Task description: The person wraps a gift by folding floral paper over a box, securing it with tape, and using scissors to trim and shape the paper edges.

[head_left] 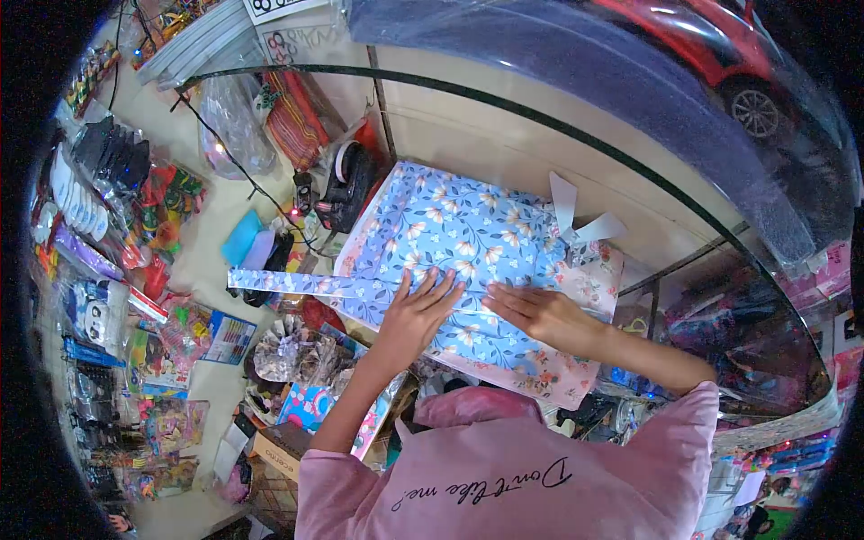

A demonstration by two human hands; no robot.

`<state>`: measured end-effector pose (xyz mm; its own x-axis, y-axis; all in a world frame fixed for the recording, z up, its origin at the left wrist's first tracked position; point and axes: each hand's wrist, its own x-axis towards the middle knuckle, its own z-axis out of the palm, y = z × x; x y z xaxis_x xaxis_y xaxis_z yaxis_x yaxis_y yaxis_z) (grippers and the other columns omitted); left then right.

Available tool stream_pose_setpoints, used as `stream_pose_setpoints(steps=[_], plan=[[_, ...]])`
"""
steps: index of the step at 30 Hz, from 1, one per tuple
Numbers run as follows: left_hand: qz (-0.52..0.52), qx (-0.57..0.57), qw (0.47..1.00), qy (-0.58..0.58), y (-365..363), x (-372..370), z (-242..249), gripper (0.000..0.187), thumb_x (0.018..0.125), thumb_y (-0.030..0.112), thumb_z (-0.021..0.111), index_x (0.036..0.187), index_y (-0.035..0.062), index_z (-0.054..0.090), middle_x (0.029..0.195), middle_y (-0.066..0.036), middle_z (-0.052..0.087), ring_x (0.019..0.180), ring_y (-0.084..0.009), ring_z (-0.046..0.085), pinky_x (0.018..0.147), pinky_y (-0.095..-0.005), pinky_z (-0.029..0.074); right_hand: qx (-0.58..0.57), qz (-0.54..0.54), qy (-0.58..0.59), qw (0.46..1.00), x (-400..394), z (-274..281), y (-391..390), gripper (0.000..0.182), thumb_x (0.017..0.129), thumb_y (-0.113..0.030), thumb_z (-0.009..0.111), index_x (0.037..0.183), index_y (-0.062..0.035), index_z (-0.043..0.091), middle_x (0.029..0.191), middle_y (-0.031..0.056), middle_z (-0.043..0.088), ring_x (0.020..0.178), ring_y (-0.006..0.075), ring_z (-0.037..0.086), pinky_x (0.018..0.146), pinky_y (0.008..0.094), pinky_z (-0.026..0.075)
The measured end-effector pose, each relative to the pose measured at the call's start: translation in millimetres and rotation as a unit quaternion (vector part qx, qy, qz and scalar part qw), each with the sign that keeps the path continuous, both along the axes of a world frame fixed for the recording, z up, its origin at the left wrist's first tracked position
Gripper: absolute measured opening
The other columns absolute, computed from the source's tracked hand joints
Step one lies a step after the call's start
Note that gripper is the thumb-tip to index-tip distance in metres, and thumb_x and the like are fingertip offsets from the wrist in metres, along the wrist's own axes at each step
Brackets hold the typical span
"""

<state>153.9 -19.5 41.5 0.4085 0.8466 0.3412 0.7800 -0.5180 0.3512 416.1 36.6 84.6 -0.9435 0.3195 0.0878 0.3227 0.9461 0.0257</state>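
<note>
Blue floral paper (468,229) covers a flat rectangular package, with pink floral paper (562,373) showing beneath its lower and right edges. Across the lower part runs a folded strip of the same blue paper (292,283), its free end sticking out to the left. My left hand (421,310) lies on the blue paper with its fingers spread. To its right, my right hand (544,317) rests on the paper, fingers stretched out and pointing left. Nothing is visibly grasped in either hand. White paper pieces (571,216) stand by the package's upper right corner.
A black tape dispenser (346,184) sits beyond the package's upper left corner. A curved glass edge (477,90) arcs behind the work. Packaged goods (171,342) line the left side. Crumpled wrapping (292,351) lies lower left. A boxed red toy car (711,54) is upper right.
</note>
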Motion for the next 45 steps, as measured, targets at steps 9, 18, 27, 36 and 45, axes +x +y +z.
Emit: stream_pose_setpoints(steps=[9,18,27,36,45], plan=[[-0.029,-0.020,0.999,0.006,-2,-7,-5,0.050,0.091,0.017,0.057,0.139,0.0132,0.047,0.146,-0.009,0.043,0.134,-0.0329,0.039,0.112,-0.0573,0.019,-0.036,0.008,-0.016,0.999,3,-3,-2,0.067,0.080,-0.005,0.050,0.144,0.0000,0.031,0.148,0.0168,0.036,0.135,0.0261,0.039,0.107,0.0336,0.041],[-0.032,-0.021,0.999,-0.006,-5,-9,-8,0.048,0.092,0.026,0.058,0.139,0.0180,0.048,0.147,-0.003,0.042,0.137,-0.0299,0.036,0.112,-0.0536,0.021,-0.043,-0.019,0.021,0.999,4,-7,-4,0.066,0.081,-0.003,0.051,0.145,-0.0089,0.035,0.148,0.0093,0.038,0.132,0.0217,0.044,0.104,0.0317,0.045],[-0.038,0.004,0.998,-0.040,-1,-11,-20,0.046,0.087,0.024,0.062,0.132,0.0171,0.056,0.138,-0.002,0.052,0.136,-0.0253,0.039,0.112,-0.0519,0.022,-0.081,-0.010,0.017,0.997,6,-5,-6,0.065,0.084,-0.004,0.049,0.146,-0.0074,0.030,0.151,0.0098,0.032,0.138,0.0223,0.034,0.113,0.0342,0.033],[-0.028,-0.007,0.998,-0.051,-4,-7,-12,0.040,0.088,0.023,0.064,0.127,0.0143,0.060,0.134,-0.004,0.056,0.135,-0.0259,0.040,0.114,-0.0544,0.019,-0.090,-0.085,-0.004,0.992,-9,8,-23,0.069,0.090,-0.033,0.055,0.144,0.0021,0.030,0.149,0.0170,0.034,0.138,0.0285,0.034,0.114,0.0478,0.022],[-0.036,-0.034,0.998,-0.050,-6,-12,-8,0.041,0.090,0.025,0.061,0.130,0.0144,0.058,0.137,-0.008,0.053,0.136,-0.0289,0.038,0.113,-0.0559,0.018,-0.076,-0.166,0.189,0.965,-64,-32,-49,0.062,0.094,-0.032,0.054,0.138,0.0083,0.037,0.142,0.0240,0.041,0.133,0.0307,0.041,0.109,0.0458,0.031]])
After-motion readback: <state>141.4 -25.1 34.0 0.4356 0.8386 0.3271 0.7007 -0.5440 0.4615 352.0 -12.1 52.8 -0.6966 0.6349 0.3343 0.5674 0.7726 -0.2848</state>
